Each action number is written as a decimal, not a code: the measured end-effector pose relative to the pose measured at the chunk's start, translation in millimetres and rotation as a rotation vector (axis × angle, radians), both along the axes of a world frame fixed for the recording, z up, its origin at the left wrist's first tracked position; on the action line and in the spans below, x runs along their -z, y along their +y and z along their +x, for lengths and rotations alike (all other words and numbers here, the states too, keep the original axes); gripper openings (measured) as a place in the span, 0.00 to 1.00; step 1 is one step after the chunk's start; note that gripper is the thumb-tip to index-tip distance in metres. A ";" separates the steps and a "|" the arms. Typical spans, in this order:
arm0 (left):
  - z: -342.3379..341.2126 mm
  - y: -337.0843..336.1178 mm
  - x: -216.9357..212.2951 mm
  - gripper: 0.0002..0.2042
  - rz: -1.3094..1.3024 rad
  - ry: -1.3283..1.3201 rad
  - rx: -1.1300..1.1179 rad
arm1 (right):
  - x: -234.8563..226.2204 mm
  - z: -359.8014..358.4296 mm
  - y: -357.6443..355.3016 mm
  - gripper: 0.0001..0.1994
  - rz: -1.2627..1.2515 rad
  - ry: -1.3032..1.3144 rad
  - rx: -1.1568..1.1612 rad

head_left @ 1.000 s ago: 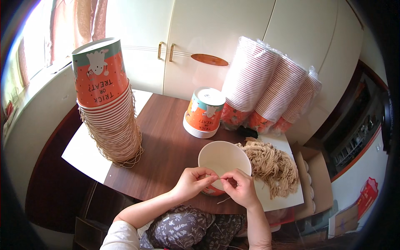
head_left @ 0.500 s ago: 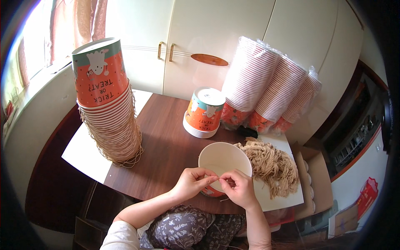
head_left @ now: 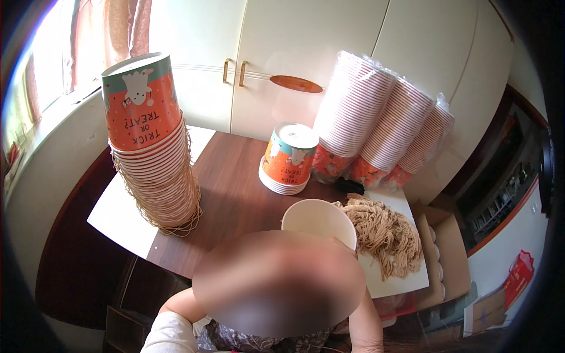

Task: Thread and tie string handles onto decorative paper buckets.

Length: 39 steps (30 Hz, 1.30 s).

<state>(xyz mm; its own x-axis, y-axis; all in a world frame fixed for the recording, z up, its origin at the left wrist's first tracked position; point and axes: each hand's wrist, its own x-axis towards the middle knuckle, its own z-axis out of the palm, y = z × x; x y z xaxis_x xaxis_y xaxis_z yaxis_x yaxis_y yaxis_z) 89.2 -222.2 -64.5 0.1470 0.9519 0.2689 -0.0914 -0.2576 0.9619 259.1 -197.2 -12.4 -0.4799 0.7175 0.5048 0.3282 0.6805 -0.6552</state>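
Both hands lie under a blurred oval patch, so I cannot tell whether the left hand or right hand is spread, pressed together or pinching something; the left forearm (head_left: 182,305) and right forearm (head_left: 365,320) run into it from below. Just beyond the hands, nearer the right one, is a round paper bucket with a cream-white inside (head_left: 318,217); its mouth faces up, its rim looks smooth and rounded, its lower part is hidden by the blur. To the right of the right hand a loose, tangled heap of beige cord (head_left: 385,235) lies on the brown wood-grain tabletop with white ends (head_left: 220,176); well left of the left hand rises a tall stack of upturned orange-and-green buckets (head_left: 144,112), beige cords dangling along its lower rims.
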 end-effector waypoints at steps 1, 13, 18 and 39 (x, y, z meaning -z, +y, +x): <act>0.6 -0.3 -0.7 0.07 -0.022 -0.031 0.013 | 1.1 0.7 0.6 0.07 0.058 -0.030 -0.021; -1.0 -0.9 -3.0 0.06 -0.032 -0.033 0.037 | 3.7 0.5 4.1 0.08 0.357 -0.156 0.008; -2.1 -0.6 -0.6 0.06 -0.046 -0.053 0.050 | 2.6 0.1 4.2 0.09 0.432 -0.158 -0.005; -9.9 -5.8 -19.4 0.03 0.126 0.147 -0.077 | 1.2 11.0 0.1 0.06 0.157 -0.013 0.001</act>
